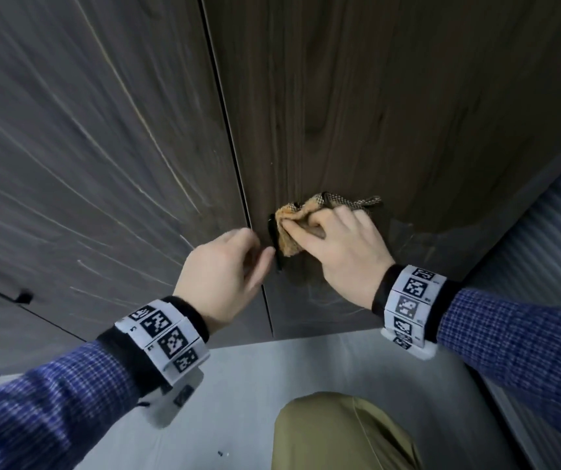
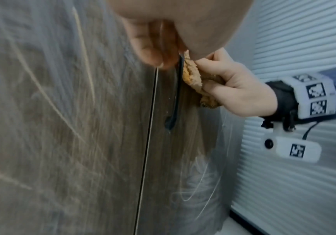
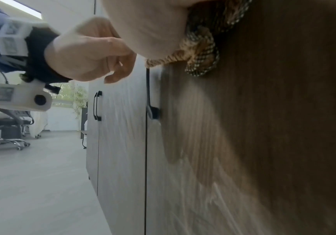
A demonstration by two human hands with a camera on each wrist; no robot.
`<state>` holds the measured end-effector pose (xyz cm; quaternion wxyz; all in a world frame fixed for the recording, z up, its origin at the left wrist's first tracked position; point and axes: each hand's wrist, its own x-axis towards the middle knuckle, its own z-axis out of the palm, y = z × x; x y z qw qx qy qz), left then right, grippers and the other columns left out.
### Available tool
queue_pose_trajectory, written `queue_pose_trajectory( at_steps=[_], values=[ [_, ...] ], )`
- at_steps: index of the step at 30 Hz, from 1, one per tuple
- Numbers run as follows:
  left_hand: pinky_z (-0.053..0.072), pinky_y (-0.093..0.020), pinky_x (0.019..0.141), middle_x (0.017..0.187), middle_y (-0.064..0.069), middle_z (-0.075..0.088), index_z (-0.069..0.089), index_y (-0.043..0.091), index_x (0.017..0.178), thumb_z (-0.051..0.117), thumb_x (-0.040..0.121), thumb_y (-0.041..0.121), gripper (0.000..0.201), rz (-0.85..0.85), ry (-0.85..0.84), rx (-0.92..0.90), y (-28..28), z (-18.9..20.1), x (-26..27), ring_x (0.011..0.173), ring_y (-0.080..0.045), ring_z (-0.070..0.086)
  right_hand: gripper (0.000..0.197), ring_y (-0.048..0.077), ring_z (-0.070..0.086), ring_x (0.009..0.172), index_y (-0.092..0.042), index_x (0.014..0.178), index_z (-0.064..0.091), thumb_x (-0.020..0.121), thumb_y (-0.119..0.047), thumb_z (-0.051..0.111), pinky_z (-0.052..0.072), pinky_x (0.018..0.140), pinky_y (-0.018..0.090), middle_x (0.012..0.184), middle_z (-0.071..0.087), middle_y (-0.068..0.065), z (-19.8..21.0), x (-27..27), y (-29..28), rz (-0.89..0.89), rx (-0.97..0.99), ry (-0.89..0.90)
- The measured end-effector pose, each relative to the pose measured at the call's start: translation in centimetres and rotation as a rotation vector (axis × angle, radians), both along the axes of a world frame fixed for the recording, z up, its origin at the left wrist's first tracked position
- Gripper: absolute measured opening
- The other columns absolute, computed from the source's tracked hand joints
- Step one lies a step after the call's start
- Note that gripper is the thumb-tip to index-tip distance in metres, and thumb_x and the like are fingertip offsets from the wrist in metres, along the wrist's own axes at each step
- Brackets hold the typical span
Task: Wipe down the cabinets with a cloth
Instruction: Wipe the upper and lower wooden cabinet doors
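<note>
Dark wood-grain cabinet doors [image 1: 374,113] fill my view; my right hand [image 1: 343,245] grips the crumpled tan checked cloth [image 1: 292,225] against the black door handle [image 1: 274,242], while my left hand [image 1: 221,276] hovers nearby, fingers loosely curled, holding nothing.

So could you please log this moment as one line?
right hand grips cloth on cabinet door beside handle | left hand near handle, holding nothing

We've got a pale grey floor [image 1: 323,364] running right up to the base of the dark wood-grain cabinets [image 1: 374,96]. Further back on it, in the right wrist view, a wheeled office chair [image 3: 8,127] stands well apart from the cabinet fronts.
</note>
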<state>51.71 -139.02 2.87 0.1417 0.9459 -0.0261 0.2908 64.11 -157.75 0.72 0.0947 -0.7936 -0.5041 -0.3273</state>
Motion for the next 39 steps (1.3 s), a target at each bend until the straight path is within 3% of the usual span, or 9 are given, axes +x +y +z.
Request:
queue_pose_trajectory(
  at_steps=[3, 6, 9, 12, 15, 24, 30, 33, 39],
  values=[
    [0.05, -0.036, 0.055, 0.058, -0.007, 0.059, 0.054, 0.019, 0.067, 0.048, 0.096, 0.05, 0.043, 0.129, 0.152, -0.043, 0.6, -0.1, 0.7, 0.06, -0.036, 0.06, 0.064, 0.027, 0.043, 0.085, -0.021, 0.137, 0.053, 0.076, -0.002, 0.059, 0.033, 0.069, 0.039, 0.102, 0.052, 0.004, -1.1, -0.2, 0.6, 0.001, -0.087, -0.017],
    [0.049, -0.036, 0.054, 0.048, -0.004, 0.044, 0.036, 0.023, 0.054, 0.049, 0.098, 0.05, 0.054, 0.106, 0.171, -0.041, 0.7, 0.2, 1.3, 0.056, -0.039, 0.054, 0.064, 0.027, 0.049, 0.086, -0.021, 0.136, 0.053, 0.074, -0.006, 0.056, 0.04, 0.068, 0.039, 0.106, 0.055, 0.004, -3.0, 0.0, -0.4, 0.077, -0.283, -0.027],
    [0.052, -0.039, 0.058, 0.046, -0.003, 0.05, 0.037, 0.022, 0.052, 0.054, 0.099, 0.047, 0.056, 0.069, 0.208, -0.094, 1.1, 0.8, 1.4, 0.053, -0.032, 0.053, 0.069, 0.027, 0.051, 0.09, -0.021, 0.141, 0.048, 0.074, -0.008, 0.05, 0.044, 0.069, 0.04, 0.111, 0.055, 0.004, -3.1, 0.0, -1.3, 0.07, -0.348, -0.015],
    [0.053, -0.039, 0.061, 0.049, -0.003, 0.058, 0.041, 0.023, 0.052, 0.055, 0.099, 0.047, 0.055, 0.024, 0.213, -0.131, 1.5, 1.3, 1.6, 0.055, -0.028, 0.06, 0.069, 0.027, 0.045, 0.09, -0.023, 0.141, 0.049, 0.075, -0.002, 0.05, 0.039, 0.07, 0.04, 0.11, 0.044, 0.003, -1.5, 0.1, -0.7, 0.018, -0.196, -0.024],
    [0.054, -0.038, 0.062, 0.048, -0.004, 0.058, 0.049, 0.019, 0.054, 0.056, 0.099, 0.047, 0.054, 0.007, 0.213, -0.158, 1.5, 1.2, 1.7, 0.054, -0.027, 0.061, 0.061, 0.027, 0.047, 0.091, -0.022, 0.134, 0.054, 0.076, -0.003, 0.049, 0.036, 0.071, 0.04, 0.111, 0.049, 0.002, -1.0, -0.3, 0.5, 0.015, -0.155, -0.022],
    [0.041, -0.032, 0.055, 0.044, 0.004, 0.035, 0.034, 0.022, 0.051, 0.053, 0.098, 0.048, 0.058, 0.072, 0.261, -0.017, 0.9, 1.8, 1.7, 0.054, -0.028, 0.039, 0.062, 0.025, 0.049, 0.093, -0.02, 0.131, 0.058, 0.07, -0.018, 0.071, 0.043, 0.071, 0.038, 0.11, 0.056, 0.002, -1.3, 0.5, -0.6, 0.14, -0.554, -0.149],
    [0.041, -0.034, 0.058, 0.046, 0.004, 0.033, 0.031, 0.023, 0.05, 0.052, 0.099, 0.05, 0.06, 0.063, 0.27, -0.002, 0.1, 3.3, 2.8, 0.056, -0.032, 0.04, 0.063, 0.029, 0.049, 0.097, -0.023, 0.141, 0.051, 0.081, -0.006, 0.043, 0.038, 0.076, 0.041, 0.116, 0.055, 0.006, 1.4, 2.2, -4.6, 0.0, -0.349, -0.133],
    [0.038, -0.034, 0.058, 0.046, 0.003, 0.032, 0.029, 0.024, 0.049, 0.051, 0.1, 0.048, 0.06, 0.05, 0.281, -0.024, -0.1, 2.9, 3.3, 0.054, -0.031, 0.037, 0.068, 0.03, 0.048, 0.09, -0.021, 0.137, 0.055, 0.072, -0.002, 0.054, 0.042, 0.07, 0.039, 0.108, 0.059, 0.008, -1.4, 2.3, -5.5, -0.05, -0.335, -0.084],
    [0.039, -0.034, 0.06, 0.048, 0.0, 0.037, 0.032, 0.021, 0.051, 0.048, 0.101, 0.05, 0.059, 0.078, 0.305, -0.086, -0.5, 1.8, 3.2, 0.057, -0.033, 0.043, 0.089, 0.025, 0.054, 0.093, -0.019, 0.14, 0.052, 0.056, -0.014, 0.081, 0.046, 0.068, 0.039, 0.113, 0.061, 0.004, -9.8, 1.2, -5.6, -0.028, -0.752, 0.078]
  ],
)
